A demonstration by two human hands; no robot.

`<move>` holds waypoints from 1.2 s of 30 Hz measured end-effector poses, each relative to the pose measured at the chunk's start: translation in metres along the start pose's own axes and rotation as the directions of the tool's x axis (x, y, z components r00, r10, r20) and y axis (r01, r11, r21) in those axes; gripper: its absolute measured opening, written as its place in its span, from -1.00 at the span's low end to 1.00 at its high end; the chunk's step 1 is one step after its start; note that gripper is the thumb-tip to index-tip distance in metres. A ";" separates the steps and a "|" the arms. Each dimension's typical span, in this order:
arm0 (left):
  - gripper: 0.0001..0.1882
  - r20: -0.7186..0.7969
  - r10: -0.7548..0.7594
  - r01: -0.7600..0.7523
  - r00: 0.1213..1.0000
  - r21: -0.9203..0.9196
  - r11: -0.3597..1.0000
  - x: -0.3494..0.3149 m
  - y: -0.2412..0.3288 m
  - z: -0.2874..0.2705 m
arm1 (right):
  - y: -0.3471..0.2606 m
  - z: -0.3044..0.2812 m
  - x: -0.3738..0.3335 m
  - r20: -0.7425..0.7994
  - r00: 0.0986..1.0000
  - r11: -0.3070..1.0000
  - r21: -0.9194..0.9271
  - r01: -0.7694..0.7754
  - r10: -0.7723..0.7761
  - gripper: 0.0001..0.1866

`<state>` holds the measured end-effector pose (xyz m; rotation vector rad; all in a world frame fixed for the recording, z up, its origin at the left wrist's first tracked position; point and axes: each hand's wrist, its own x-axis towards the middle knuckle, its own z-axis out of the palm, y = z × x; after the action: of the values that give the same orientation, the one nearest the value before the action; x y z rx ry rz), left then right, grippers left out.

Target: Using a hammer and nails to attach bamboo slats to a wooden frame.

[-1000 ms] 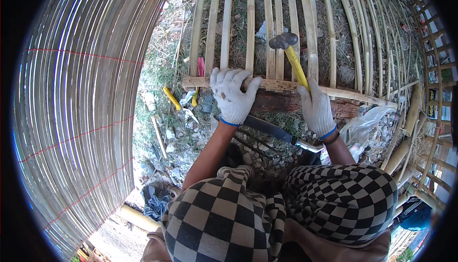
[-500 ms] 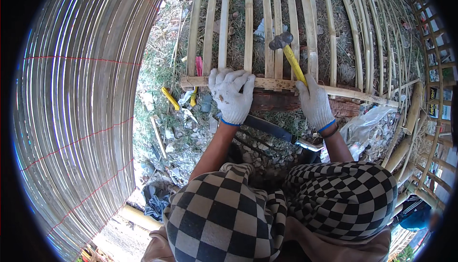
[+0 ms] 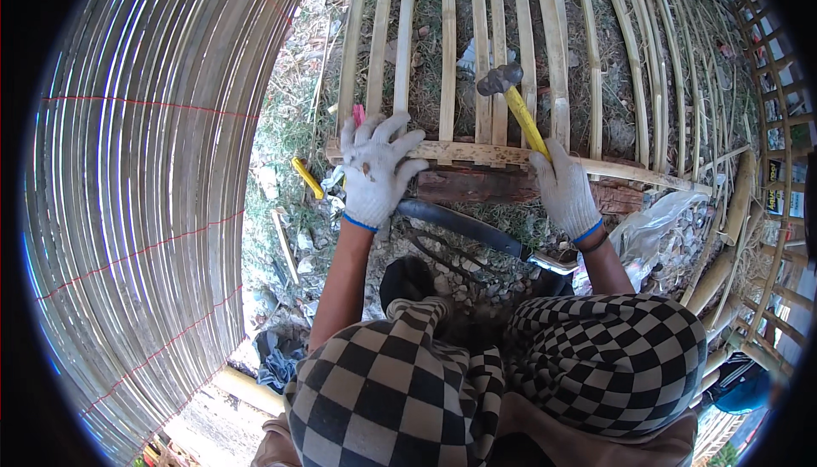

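My left hand (image 3: 376,169), in a white knit glove with a blue cuff, lies with fingers spread over the left end of a bamboo crosspiece (image 3: 477,152). My right hand (image 3: 566,188), gloved the same way, is closed round the handle of a hammer (image 3: 522,114). The hammer's yellow handle slants up and left, its dark head above the bamboo slats. Several long slats (image 3: 448,50) run away from me, their near ends meeting the crosspiece. A reddish-brown wood block (image 3: 477,185) lies just under the crosspiece, between my hands.
A curved machete-like blade (image 3: 464,222) lies on the stony ground near my feet. At left stands a tall bamboo slat screen (image 3: 145,186) tied with red string. A yellow-handled tool (image 3: 306,178) lies on the grass. Clear plastic sheeting (image 3: 642,233) and bamboo poles (image 3: 739,195) are at right.
My left hand has slid left along the crosspiece, its fingers spreading, and more of the wood block and blade shows. The hammer in my right hand has barely shifted.
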<state>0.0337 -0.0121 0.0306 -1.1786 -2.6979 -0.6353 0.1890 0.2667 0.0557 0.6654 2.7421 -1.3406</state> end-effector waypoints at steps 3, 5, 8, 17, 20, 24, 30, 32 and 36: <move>-0.52 0.005 0.036 -0.036 0.999 -0.019 0.999 -0.001 -0.010 -0.010 | -0.038 -0.008 -0.018 0.057 0.998 0.999 -0.036 -0.016 0.018 -0.72; -0.60 -0.017 0.014 -0.015 1.000 -0.038 0.999 -0.006 -0.011 -0.009 | -0.053 -0.007 -0.031 0.101 0.994 1.000 0.006 0.030 -0.031 -0.61; -0.57 -0.022 -0.020 0.017 1.000 -0.112 0.994 -0.006 -0.010 -0.003 | -0.064 -0.012 -0.041 0.225 0.973 0.994 0.106 0.021 -0.045 -0.45; -0.58 -0.007 -0.041 0.040 0.999 -0.120 0.992 -0.009 -0.012 0.000 | -0.083 -0.022 -0.062 0.216 0.971 0.992 0.090 0.087 -0.105 -0.65; -0.57 -0.019 -0.023 0.021 1.000 -0.111 0.994 0.000 -0.006 -0.001 | -0.072 -0.018 -0.058 0.237 0.967 0.992 -0.061 0.107 -0.090 -0.71; -0.59 0.004 -0.047 0.048 0.999 -0.101 0.994 -0.003 -0.010 -0.001 | -0.060 -0.018 -0.040 0.322 0.944 0.959 -0.234 0.158 -0.077 -0.77; -0.59 -0.013 -0.043 0.041 0.999 -0.127 0.991 -0.008 -0.009 0.002 | -0.088 -0.036 -0.056 0.095 0.975 0.980 0.005 0.200 -0.199 -0.75; -0.59 -0.023 -0.036 0.033 0.999 -0.138 0.990 -0.001 -0.005 0.003 | -0.059 -0.019 -0.053 0.136 0.977 0.974 -0.131 0.182 -0.165 -0.77; -0.60 -0.006 -0.062 0.060 0.998 -0.119 0.991 -0.011 -0.019 0.004 | -0.055 -0.009 -0.035 0.248 0.967 0.977 -0.181 0.111 -0.064 -0.78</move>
<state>0.0272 -0.0292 0.0174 -1.1192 -2.7309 -0.8186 0.2020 0.2311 0.1094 0.3459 2.6824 -1.0674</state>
